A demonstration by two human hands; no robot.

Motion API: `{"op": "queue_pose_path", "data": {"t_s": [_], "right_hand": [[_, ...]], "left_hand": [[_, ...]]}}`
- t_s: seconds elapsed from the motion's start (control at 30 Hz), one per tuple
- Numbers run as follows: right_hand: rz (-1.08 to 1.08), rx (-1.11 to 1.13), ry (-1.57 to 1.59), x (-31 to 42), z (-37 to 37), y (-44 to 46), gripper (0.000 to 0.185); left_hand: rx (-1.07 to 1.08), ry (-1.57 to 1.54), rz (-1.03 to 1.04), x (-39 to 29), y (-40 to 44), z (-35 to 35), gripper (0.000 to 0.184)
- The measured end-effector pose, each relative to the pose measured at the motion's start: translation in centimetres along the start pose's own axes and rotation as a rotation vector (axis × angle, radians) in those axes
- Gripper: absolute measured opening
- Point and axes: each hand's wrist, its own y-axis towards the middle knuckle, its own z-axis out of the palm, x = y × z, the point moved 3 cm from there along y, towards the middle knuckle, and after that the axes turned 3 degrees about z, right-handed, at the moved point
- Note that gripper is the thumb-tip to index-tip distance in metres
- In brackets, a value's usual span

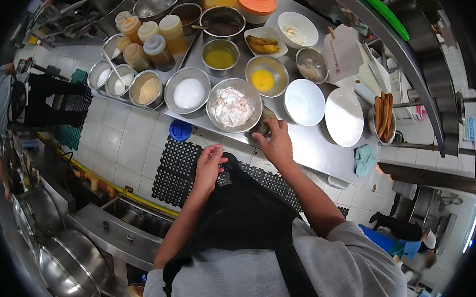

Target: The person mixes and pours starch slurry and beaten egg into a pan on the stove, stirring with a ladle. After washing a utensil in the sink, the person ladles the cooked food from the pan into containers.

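My right hand (277,144) is at the table's near edge, its fingers curled over a small greyish-green item (265,121) whose kind I cannot make out. Directly left of that item stands a steel bowl (211,118) with white-floured pieces (232,106) heaped in it. My left hand (209,167) hovers in front of the black apron (240,213), below the floured bowl. Its fingers are loosely bent together, and nothing shows in them. Behind the floured bowl, a steel bowl holds beaten yellow egg (262,80).
White powder (189,94) and tan powder (148,91) fill bowls at left, near squeeze bottles (158,48). A white bowl (305,102), an oval plate (344,117) and a green cloth (364,160) lie right. A metal shelf (399,55) overhangs the right side. Other people stand at both sides.
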Motion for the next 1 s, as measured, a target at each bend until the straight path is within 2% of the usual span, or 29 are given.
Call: {"op": "queue_pose_path", "data": {"t_s": [0.2, 0.4, 0.47, 0.6, 0.67, 0.7, 0.77, 0.83, 0.87, 0.93, 1.0], "right_hand": [[-0.121, -0.069, -0.002, -1.2, 0.2, -0.1, 0.041], [-0.191, -0.002, -0.015, -2.5, -1.6, -1.4, 0.046], [-0.196, 0.097, -0.047, -1.6, -3.0, -1.7, 0.050], [-0.263, -0.221, -0.029, -4.4, -8.1, 2.2, 0.054], [-0.146, -0.351, -0.005, -6.1, -12.0, 5.3, 0.047], [-0.064, -0.402, 0.111, -6.3, -13.5, 5.8, 0.042], [0.011, -0.494, 0.344, -6.1, -15.2, 7.2, 0.035], [-0.055, -0.589, 0.579, -4.0, -15.5, 10.0, 0.034], [-0.116, -0.644, 0.703, -1.5, -15.5, 11.8, 0.035], [-0.037, -0.472, 0.652, 3.1, -16.1, 16.6, 0.037], [0.130, -0.528, 1.069, 4.9, -14.2, 22.4, 0.036]], "left_hand": [[0.009, -0.061, 0.092, -1.6, 1.3, 0.6, 0.046], [0.056, -0.033, 0.071, -3.0, 2.4, 1.7, 0.043], [0.073, -0.037, 0.049, -2.8, 2.1, 1.3, 0.042], [0.066, 0.083, -0.020, -2.5, -0.6, -0.6, 0.036], [0.101, 0.185, -0.052, -1.8, -1.9, -1.3, 0.035], [0.191, 0.244, -0.067, -1.8, -2.9, -0.3, 0.033], [0.544, 0.280, -0.121, -3.7, -4.7, 3.5, 0.032], [0.848, 0.244, 0.133, -5.1, -5.4, 9.1, 0.029], [0.944, 0.309, 0.142, -7.6, -6.7, 12.0, 0.030], [1.022, 0.260, 0.155, -11.2, -9.3, 16.1, 0.045], [0.926, 0.369, 0.458, -14.1, -11.8, 17.9, 0.057]]}}
